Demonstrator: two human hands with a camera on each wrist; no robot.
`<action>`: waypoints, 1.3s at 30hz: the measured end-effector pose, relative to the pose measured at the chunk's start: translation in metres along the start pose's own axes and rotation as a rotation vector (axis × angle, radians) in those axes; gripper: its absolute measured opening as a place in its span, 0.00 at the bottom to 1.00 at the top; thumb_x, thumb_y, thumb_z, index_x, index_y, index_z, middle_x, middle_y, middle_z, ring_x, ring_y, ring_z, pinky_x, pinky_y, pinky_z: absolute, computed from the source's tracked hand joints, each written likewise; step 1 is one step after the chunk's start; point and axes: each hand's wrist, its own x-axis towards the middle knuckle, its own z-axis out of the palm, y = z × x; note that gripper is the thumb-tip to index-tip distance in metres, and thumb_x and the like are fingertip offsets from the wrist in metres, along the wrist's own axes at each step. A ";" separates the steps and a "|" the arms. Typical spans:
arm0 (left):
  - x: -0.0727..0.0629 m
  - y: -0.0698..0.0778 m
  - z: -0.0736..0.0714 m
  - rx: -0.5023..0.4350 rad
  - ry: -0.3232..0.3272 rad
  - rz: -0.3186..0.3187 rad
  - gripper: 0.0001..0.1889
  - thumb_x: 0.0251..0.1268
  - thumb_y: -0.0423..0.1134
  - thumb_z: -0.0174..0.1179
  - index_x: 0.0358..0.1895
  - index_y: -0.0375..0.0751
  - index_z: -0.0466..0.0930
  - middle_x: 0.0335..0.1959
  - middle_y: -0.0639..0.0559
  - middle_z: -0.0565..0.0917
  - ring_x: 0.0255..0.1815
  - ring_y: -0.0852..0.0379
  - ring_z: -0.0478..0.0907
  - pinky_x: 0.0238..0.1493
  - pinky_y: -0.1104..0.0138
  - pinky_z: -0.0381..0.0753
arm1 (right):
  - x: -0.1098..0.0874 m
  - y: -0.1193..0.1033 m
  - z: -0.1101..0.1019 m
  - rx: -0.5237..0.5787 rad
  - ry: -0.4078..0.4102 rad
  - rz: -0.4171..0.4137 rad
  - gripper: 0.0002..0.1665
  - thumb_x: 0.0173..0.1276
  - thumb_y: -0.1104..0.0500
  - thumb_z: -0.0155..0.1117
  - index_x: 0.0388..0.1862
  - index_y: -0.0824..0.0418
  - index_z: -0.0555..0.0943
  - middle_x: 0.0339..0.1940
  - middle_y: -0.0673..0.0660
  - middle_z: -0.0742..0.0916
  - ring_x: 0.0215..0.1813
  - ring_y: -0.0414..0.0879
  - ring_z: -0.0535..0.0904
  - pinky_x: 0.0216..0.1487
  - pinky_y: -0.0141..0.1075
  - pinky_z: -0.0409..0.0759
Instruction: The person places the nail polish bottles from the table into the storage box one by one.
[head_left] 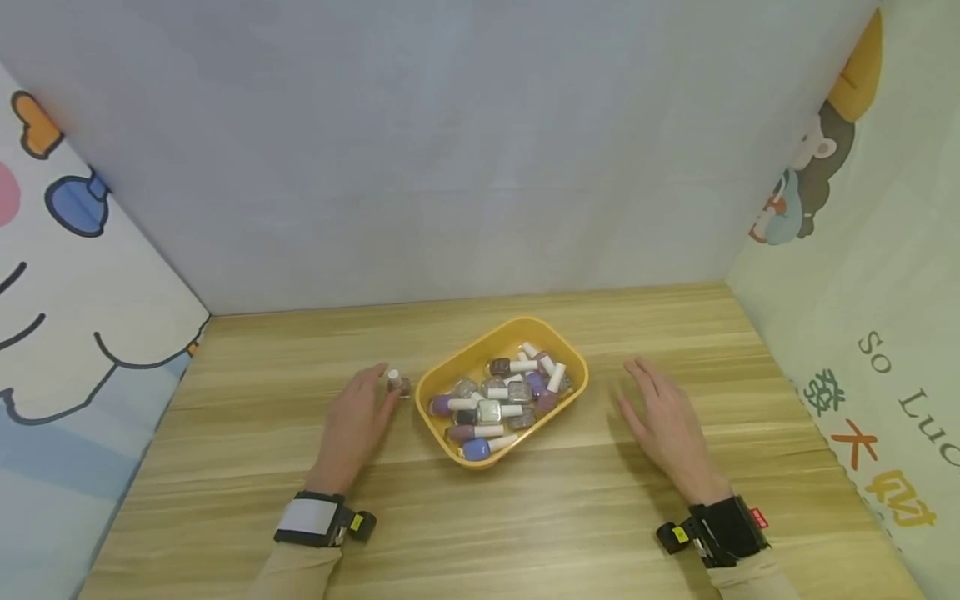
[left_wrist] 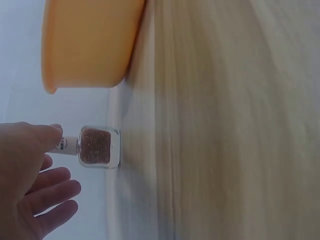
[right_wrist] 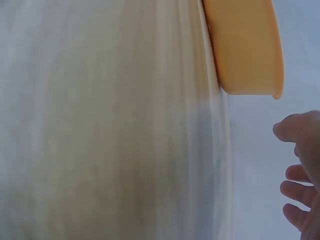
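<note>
My left hand (head_left: 354, 427) pinches the white cap of a nail polish bottle (left_wrist: 96, 146) between thumb and forefinger, its other fingers loosely spread. Reddish-brown glitter fills the clear square glass, and the bottle is upright with its base at the tabletop, just left of a yellow basket (head_left: 425, 379). Inside the basket lie several nail polish bottles (head_left: 490, 411) with white caps, in purple, blue, dark and glittery shades. My right hand (head_left: 670, 425) hovers to the right of the basket, fingers extended and holding nothing. In the right wrist view its thumb points towards the basket (right_wrist: 247, 50).
The wood-grain table (head_left: 570, 517) runs back to a plain pale wall (head_left: 465, 167). Printed cartoon panels flank it, one on the left (head_left: 67, 300) and one with lettering on the right (head_left: 885, 292). Each wrist wears a black strap with a small camera.
</note>
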 end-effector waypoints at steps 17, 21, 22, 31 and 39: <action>0.010 0.011 0.014 -0.045 0.013 -0.083 0.14 0.74 0.36 0.63 0.55 0.31 0.81 0.50 0.36 0.87 0.50 0.38 0.86 0.53 0.47 0.85 | 0.000 -0.002 0.001 0.003 -0.005 0.014 0.33 0.65 0.64 0.72 0.67 0.73 0.74 0.66 0.75 0.78 0.64 0.71 0.76 0.64 0.66 0.75; 0.009 0.011 0.013 -0.059 0.009 -0.082 0.13 0.74 0.34 0.62 0.55 0.30 0.81 0.51 0.35 0.86 0.51 0.36 0.85 0.54 0.46 0.84 | -0.001 -0.002 0.001 0.007 -0.012 0.017 0.33 0.66 0.64 0.72 0.68 0.73 0.74 0.66 0.75 0.78 0.65 0.71 0.76 0.65 0.66 0.75; 0.009 0.012 0.012 -0.062 0.010 -0.080 0.13 0.74 0.34 0.62 0.55 0.30 0.80 0.51 0.34 0.86 0.51 0.36 0.85 0.54 0.46 0.84 | -0.001 -0.002 0.002 0.007 -0.012 0.017 0.33 0.66 0.64 0.72 0.68 0.73 0.74 0.66 0.75 0.78 0.65 0.71 0.76 0.65 0.65 0.75; 0.015 0.018 0.003 -0.085 0.091 -0.026 0.11 0.75 0.32 0.60 0.53 0.28 0.80 0.46 0.34 0.86 0.47 0.36 0.85 0.50 0.46 0.85 | -0.002 -0.004 0.000 0.001 -0.027 0.033 0.32 0.68 0.64 0.71 0.69 0.72 0.73 0.67 0.74 0.78 0.66 0.70 0.76 0.65 0.65 0.75; 0.025 0.029 -0.006 -0.052 0.154 0.049 0.12 0.74 0.34 0.62 0.52 0.29 0.81 0.45 0.36 0.87 0.44 0.39 0.86 0.47 0.47 0.85 | -0.001 -0.005 0.000 0.010 -0.037 0.048 0.32 0.68 0.64 0.70 0.69 0.71 0.73 0.68 0.74 0.77 0.67 0.70 0.75 0.66 0.65 0.74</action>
